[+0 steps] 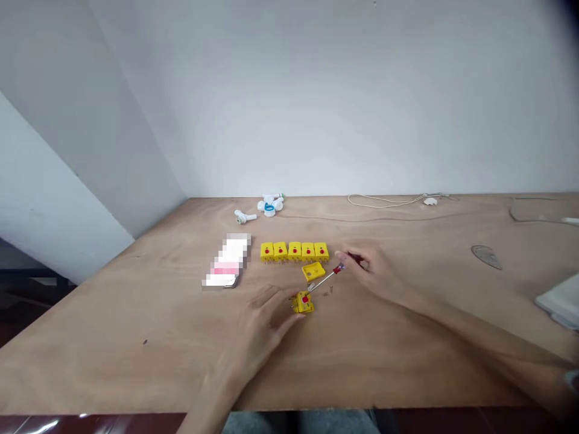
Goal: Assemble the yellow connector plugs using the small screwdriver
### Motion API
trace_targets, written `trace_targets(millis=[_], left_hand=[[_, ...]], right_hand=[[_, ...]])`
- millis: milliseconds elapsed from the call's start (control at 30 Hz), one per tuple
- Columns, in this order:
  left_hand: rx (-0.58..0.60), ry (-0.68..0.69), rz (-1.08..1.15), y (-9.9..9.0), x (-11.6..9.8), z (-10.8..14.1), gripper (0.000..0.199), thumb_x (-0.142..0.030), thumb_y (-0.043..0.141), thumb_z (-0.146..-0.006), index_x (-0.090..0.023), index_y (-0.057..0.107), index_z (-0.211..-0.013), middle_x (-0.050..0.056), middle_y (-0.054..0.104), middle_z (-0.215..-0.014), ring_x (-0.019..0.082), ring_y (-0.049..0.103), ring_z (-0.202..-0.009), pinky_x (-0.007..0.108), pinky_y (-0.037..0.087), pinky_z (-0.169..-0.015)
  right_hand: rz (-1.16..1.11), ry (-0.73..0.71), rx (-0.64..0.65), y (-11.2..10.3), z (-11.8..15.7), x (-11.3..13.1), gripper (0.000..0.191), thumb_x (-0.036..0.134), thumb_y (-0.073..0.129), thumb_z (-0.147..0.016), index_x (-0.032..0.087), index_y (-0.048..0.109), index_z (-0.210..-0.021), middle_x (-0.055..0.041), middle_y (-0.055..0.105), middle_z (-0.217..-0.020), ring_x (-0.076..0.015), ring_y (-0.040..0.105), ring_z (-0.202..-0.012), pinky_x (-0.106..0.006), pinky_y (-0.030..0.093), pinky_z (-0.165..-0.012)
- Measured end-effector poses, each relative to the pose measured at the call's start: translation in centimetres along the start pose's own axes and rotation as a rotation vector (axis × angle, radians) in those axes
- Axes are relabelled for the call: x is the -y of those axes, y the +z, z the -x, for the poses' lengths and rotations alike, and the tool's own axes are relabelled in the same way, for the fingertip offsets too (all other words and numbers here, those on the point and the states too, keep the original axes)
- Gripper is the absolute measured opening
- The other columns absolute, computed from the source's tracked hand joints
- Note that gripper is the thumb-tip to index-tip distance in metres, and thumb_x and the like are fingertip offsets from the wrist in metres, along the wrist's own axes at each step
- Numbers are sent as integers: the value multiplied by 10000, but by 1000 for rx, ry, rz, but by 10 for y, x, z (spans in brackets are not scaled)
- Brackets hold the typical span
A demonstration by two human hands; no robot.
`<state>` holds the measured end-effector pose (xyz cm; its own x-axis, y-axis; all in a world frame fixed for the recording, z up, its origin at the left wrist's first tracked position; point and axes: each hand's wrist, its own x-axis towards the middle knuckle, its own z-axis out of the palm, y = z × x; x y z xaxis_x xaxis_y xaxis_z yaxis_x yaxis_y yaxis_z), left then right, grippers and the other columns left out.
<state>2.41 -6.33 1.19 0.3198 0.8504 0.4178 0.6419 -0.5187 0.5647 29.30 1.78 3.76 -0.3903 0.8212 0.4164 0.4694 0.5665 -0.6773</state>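
Note:
My left hand (268, 316) grips a small yellow plug body (305, 303) between thumb and fingers on the table; it has a red part on top and metal pins on its left side. With my right hand (368, 268) I hold a screwdriver (326, 278) by its red handle, its shaft slanting down left to the plug body. The tip is at or beside the red part; whether it touches a screw I cannot make out. Just behind lies a loose yellow cover (313, 271), hollow side up. Small metal pieces (331, 289) are scattered near the shaft.
Several yellow plugs (294, 251) with red centres stand in a row behind the cover. A phone-like flat object (228, 262), blurred out, lies left. White fittings (270, 206) and a thin cord (384, 204) lie by the wall. A white object (561, 301) is at far right.

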Motion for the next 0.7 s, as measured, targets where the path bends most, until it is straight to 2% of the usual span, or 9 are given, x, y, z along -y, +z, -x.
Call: trace_targets(millis=[100, 200, 333, 367, 433, 533, 700], left_hand=[[8, -5, 0, 0, -1, 0, 251, -283, 654, -938, -297, 674, -1188, 17, 724, -1165, 237, 672, -1071, 392, 550, -974], [12, -15, 1, 0, -1, 1, 267, -272, 659, -938, -310, 661, -1203, 6, 716, -1162, 223, 674, -1056, 369, 556, -956], [5, -12, -4, 1, 2, 2, 272, -261, 658, -940, -314, 654, -1208, 0, 710, -1164, 216, 673, -1058, 361, 553, -960], [3, -12, -6, 2, 3, 2, 267, -265, 660, -939, -309, 656, -1202, 4, 712, -1160, 220, 674, -1058, 365, 554, -960], [-6, -7, -10, 3, 4, 2, 259, -274, 663, -934, -295, 661, -1192, 17, 715, -1153, 230, 676, -1054, 377, 556, -957], [-8, 11, -13, 3, 4, 2, 258, -281, 656, -935, -288, 661, -1193, 27, 717, -1153, 237, 678, -1050, 381, 560, -947], [-24, 38, -23, 3, 4, 1, 227, -287, 657, -936, -285, 663, -1163, 21, 725, -1117, 235, 682, -1025, 372, 566, -923]], right_hand=[[-147, 14, 36, 3, -1, 2, 358, 424, 485, -1009, 201, 722, -861, -36, 737, -847, -201, 654, -770, -275, 478, -647], [-115, 17, 87, 0, 0, 5, 334, 388, 470, -1021, 212, 753, -997, -46, 769, -946, -211, 678, -790, -294, 500, -682], [-94, -73, 160, -11, 2, 13, 315, 325, 451, -1027, 239, 723, -1161, -53, 756, -1091, -226, 687, -902, -332, 519, -780], [-97, -85, 185, -14, 3, 15, 317, 325, 448, -1027, 239, 730, -1143, -53, 756, -1077, -222, 685, -891, -329, 519, -772], [-91, -79, 219, -17, 3, 19, 311, 350, 462, -1021, 234, 747, -1065, -43, 762, -944, -188, 659, -729, -292, 500, -663], [-53, -70, 187, -17, 4, 20, 294, 392, 497, -1003, 227, 733, -939, -11, 718, -729, -139, 542, -519, -256, 425, -531], [142, -93, 112, -8, 8, 7, 356, 412, 490, -1010, 239, 712, -791, -11, 688, -658, -153, 544, -512, -275, 378, -543]])
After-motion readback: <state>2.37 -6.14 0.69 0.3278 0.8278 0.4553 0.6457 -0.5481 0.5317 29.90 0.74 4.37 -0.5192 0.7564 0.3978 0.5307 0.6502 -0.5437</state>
